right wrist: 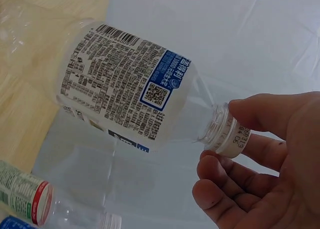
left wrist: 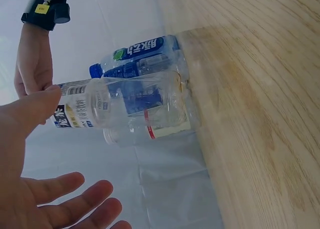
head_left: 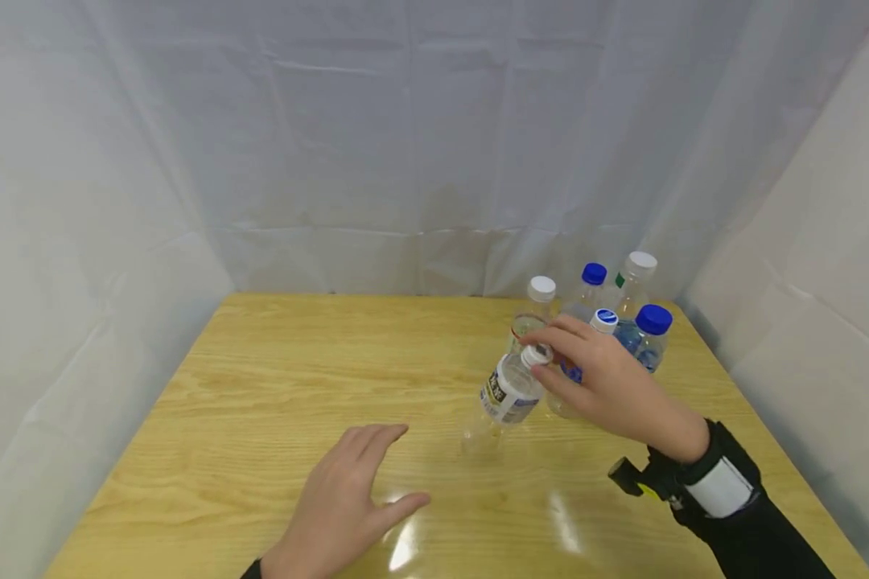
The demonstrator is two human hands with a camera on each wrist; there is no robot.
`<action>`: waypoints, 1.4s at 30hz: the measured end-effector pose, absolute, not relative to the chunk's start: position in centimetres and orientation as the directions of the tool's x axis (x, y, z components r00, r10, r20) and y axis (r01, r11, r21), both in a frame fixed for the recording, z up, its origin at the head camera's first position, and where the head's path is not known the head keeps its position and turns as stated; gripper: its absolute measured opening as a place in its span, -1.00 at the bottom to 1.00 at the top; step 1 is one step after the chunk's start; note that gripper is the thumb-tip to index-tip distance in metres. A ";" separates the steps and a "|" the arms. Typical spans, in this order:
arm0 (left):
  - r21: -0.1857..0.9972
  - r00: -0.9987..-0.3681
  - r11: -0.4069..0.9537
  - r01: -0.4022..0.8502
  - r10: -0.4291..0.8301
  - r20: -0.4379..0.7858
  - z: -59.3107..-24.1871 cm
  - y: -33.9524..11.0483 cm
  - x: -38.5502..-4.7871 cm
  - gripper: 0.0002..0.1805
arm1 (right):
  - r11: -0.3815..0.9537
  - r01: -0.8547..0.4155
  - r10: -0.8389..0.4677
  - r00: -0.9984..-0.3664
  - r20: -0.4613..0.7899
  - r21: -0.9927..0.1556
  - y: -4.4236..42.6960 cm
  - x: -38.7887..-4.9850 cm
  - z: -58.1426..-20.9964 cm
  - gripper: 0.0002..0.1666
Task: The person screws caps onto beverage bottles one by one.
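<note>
A clear plastic bottle (head_left: 508,396) with a printed label is in my right hand (head_left: 615,386), which pinches it at the white cap (right wrist: 236,140) between thumb and fingers. In the head view the bottle leans, its cap towards the upper right. Whether its base touches the table I cannot tell. My left hand (head_left: 343,494) is to the left of the bottle, fingers apart and holding nothing. In the left wrist view its thumb (left wrist: 42,101) overlaps the bottle's label; contact cannot be made out.
Several capped plastic bottles stand close together at the table's back right, among them a white-capped one (head_left: 541,291) and a blue-capped one (head_left: 653,322). My right hand partly covers the group. The wooden table (head_left: 282,362) has pale sheets (head_left: 369,145) hanging behind and beside it.
</note>
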State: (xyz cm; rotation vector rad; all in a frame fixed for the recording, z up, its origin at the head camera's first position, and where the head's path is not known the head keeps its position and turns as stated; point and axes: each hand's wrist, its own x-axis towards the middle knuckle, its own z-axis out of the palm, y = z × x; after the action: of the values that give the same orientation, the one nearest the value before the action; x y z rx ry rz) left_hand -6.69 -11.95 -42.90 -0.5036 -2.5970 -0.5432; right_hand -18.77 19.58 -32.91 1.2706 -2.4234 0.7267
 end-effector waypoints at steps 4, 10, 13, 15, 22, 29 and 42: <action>0.299 -0.843 0.854 0.425 0.253 0.476 -43.0 -12.1 -6.7 -0.16 | 0.523 -0.809 -0.660 -0.584 0.472 -0.268 20.2 -20.1 -33.1 -0.60; 0.306 -0.844 0.854 0.421 0.245 0.477 -43.0 -12.1 -6.6 -0.19 | 0.549 -0.802 -0.660 -0.588 0.468 -0.233 20.7 -21.7 -33.1 -0.57; 0.310 -0.850 0.858 0.410 0.237 0.470 -43.0 -12.1 -6.5 -0.19 | 0.571 -0.788 -0.659 -0.607 0.444 -0.230 20.9 -22.3 -33.0 -0.56; 0.309 -0.853 0.860 0.406 0.235 0.466 -43.1 -12.1 -6.4 -0.20 | 0.582 -0.780 -0.659 -0.618 0.429 -0.231 21.0 -22.7 -32.9 -0.55; 0.295 -0.842 0.865 0.407 0.230 0.488 -43.2 -12.1 -6.4 -0.19 | 0.616 -0.758 -0.655 -0.644 0.395 -0.214 21.2 -23.8 -32.8 -0.54; 0.296 -0.834 0.862 0.412 0.225 0.504 -43.5 -12.0 -6.1 -0.22 | 0.657 -0.717 -0.637 -0.693 0.339 -0.233 21.4 -24.6 -33.0 -0.59; 0.309 -0.854 0.871 0.381 0.204 0.478 -43.4 -12.0 -5.9 -0.24 | 0.702 -0.677 -0.611 -0.732 0.301 -0.221 21.2 -25.2 -33.4 -0.58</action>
State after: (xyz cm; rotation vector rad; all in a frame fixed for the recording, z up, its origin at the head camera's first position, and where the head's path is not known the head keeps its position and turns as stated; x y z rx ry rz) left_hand -5.95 -11.97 -43.40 -0.4296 -2.6039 -0.5547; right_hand -25.17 21.25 -33.36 1.0363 -2.7058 0.4725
